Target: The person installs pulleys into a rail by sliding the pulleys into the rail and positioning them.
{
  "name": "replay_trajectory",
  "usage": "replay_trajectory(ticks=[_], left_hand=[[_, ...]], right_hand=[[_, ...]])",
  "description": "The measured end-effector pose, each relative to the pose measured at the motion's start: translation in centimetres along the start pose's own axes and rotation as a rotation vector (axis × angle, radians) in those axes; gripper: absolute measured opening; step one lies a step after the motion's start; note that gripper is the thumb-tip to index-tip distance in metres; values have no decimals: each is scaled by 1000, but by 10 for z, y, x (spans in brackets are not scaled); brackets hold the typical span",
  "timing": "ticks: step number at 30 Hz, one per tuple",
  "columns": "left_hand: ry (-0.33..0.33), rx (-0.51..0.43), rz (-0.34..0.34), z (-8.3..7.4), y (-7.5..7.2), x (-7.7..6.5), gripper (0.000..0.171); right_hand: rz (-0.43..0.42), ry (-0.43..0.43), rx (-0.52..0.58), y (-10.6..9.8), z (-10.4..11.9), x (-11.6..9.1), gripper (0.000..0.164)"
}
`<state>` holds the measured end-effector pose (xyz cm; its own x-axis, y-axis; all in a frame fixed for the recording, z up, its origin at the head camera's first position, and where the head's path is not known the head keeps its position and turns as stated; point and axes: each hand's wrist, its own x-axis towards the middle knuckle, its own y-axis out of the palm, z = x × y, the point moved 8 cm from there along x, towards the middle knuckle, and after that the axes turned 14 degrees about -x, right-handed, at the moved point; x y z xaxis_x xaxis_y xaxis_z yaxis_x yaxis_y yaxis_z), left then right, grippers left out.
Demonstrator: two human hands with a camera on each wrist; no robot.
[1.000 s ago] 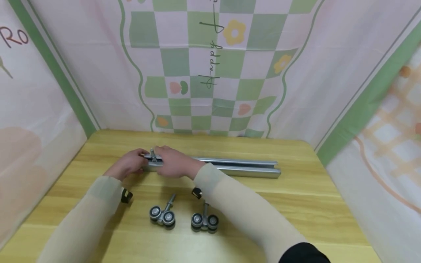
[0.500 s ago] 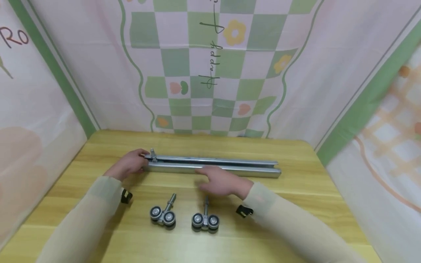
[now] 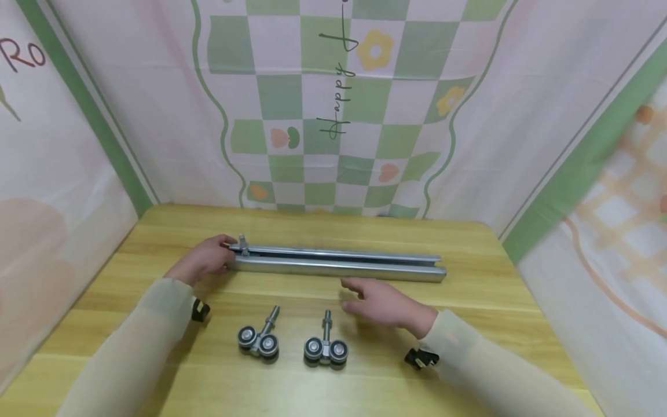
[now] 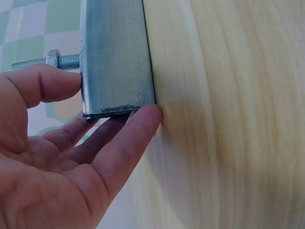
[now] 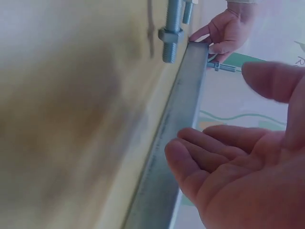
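Note:
A long steel track [image 3: 339, 266] with an open slot along its top lies across the table. At its left end my left hand [image 3: 205, 258] grips it; in the left wrist view the thumb [image 4: 57, 85] is on the slotted side and the fingers are round the end. A threaded bolt with a nut [image 4: 53, 59] sticks out of the slot near that end, its lower part hidden inside. My right hand [image 3: 383, 301] hovers in front of the track, fingers loosely extended, holding nothing. Two roller trolleys, a left one [image 3: 257, 341] and a right one [image 3: 325, 350], lie nearer to me.
The wooden table [image 3: 469, 347] has its back edge against a printed cloth wall [image 3: 333, 104]. Cloth also hangs at the left and right sides. Bare tabletop shows right of the trolleys.
My right hand has let go near the bolt at the track's left end and moved right and towards me. My left hand stays at that end.

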<state>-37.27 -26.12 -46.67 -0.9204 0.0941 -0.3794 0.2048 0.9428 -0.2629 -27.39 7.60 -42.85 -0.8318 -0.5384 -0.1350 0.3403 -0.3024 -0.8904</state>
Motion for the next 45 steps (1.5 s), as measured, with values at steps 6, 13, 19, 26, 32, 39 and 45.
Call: replay_trajectory(ticks=[6, 13, 19, 26, 32, 39, 45], left_hand=[[2, 7, -2, -1, 0, -1, 56], [8, 7, -2, -1, 0, -2, 56], [0, 13, -4, -1, 0, -2, 56], [1, 14, 6, 1, 0, 0, 56], [2, 14, 3, 2, 1, 1, 56], [2, 19, -1, 1, 0, 0, 55], [-8, 1, 4, 0, 0, -2, 57]], right_hand=[[-18, 42, 187, 9, -14, -9, 57], [-9, 102, 331, 11, -22, -13, 54], [53, 144, 592, 18, -26, -15, 54], [109, 224, 850, 29, -30, -18, 53], [128, 251, 947, 34, -32, -19, 55], [145, 264, 1021, 35, -30, -19, 57], [150, 279, 1103, 40, -25, -16, 57]])
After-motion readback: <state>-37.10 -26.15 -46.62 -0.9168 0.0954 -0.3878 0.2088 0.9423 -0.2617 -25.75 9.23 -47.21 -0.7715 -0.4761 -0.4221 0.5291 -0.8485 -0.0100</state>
